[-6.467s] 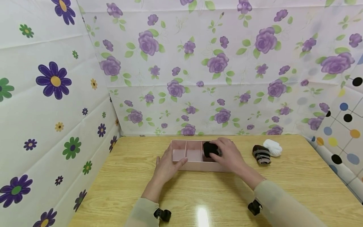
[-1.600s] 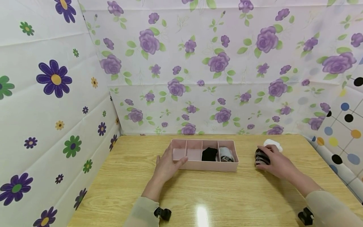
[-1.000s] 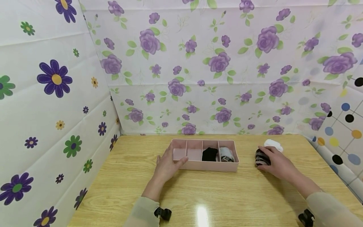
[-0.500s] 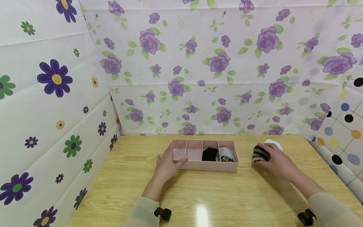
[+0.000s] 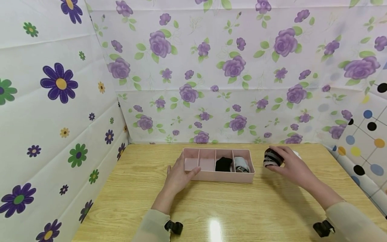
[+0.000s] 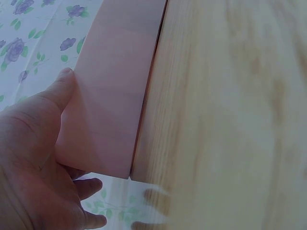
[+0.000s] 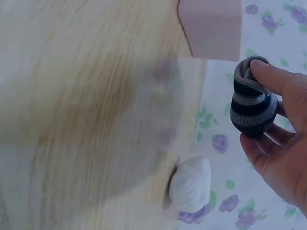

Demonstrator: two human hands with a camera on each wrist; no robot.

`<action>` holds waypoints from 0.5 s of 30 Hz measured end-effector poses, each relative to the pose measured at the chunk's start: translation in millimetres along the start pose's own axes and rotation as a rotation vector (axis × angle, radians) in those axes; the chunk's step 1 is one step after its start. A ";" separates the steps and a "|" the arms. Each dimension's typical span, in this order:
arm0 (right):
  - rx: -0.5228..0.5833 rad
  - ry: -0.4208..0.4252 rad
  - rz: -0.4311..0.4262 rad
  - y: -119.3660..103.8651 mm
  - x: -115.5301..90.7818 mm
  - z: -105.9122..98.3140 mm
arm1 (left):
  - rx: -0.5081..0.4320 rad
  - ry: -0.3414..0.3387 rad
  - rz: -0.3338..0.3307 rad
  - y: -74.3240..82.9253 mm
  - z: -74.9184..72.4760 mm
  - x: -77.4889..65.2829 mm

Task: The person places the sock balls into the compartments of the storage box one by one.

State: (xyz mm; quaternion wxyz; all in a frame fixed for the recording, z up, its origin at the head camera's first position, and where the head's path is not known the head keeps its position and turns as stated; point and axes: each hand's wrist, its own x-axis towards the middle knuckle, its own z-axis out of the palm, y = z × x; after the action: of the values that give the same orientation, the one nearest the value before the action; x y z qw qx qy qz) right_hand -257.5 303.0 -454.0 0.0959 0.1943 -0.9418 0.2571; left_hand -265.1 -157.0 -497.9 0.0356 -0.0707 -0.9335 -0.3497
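Note:
My right hand (image 5: 294,167) holds a rolled sock (image 7: 253,103) with black and grey stripes between thumb and fingers, raised over the table to the right of the box. At the left end of a pink divided box (image 5: 222,177), my left hand (image 5: 176,176) grips the corner, its thumb on the front wall and its fingers along the end. In the box, a black rolled sock (image 5: 223,164) fills the compartment second from the right. A light grey rolled sock (image 5: 241,164) sits in the rightmost one; the two left compartments are bare.
A white rolled sock (image 7: 191,184) lies on the wooden table (image 5: 145,168) behind my right hand, mostly hidden by it in the head view. Flowered cloth (image 5: 187,111) hangs along the table's back edge.
The black sock has come to rest in the box. My right hand has gone to the striped sock, lifted it off the table and moved it slightly left. My left hand stays put.

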 end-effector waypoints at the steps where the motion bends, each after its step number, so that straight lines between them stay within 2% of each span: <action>1: 0.004 0.002 0.000 -1.4 1.0 -0.4 | 0.002 0.002 0.001 0.0 0.0 0.1; 15: 0.120 -0.012 -0.004 -27.3 18.6 1.3 | -0.005 0.006 0.001 0.4 -0.3 0.1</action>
State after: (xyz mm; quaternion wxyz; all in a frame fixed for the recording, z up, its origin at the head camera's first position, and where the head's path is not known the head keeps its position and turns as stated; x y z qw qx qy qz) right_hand -263.1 274.7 -437.7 0.0788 0.2033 -0.9248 0.3117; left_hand -265.1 -156.9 -497.4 0.0381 -0.0702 -0.9326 -0.3521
